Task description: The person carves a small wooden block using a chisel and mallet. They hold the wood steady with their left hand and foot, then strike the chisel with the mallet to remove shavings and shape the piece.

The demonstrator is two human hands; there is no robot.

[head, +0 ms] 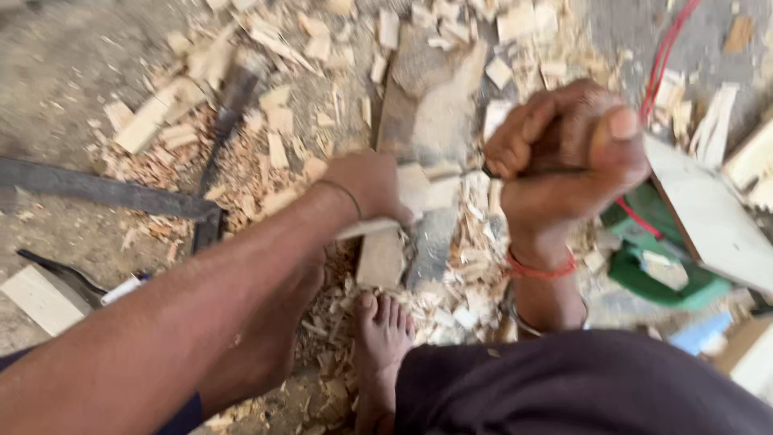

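My left grip (366, 187) was pressed round a pale flat strip of wood (407, 205), pinning it on the worn grey wooden block (427, 113) on the floor, just above my bare foot (382, 334). Right grip (564, 157) was fisted tight on a tool handle, tool itself blurred, couldn't tell which. Pale wood chips (266, 153) lay all round; green object (644, 250) to the right.

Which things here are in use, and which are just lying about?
In use: left hand on the wood piece; right hand gripping a tool handle; wooden block; foot.
Lying about: wood chips, green tool, red cable, white board.
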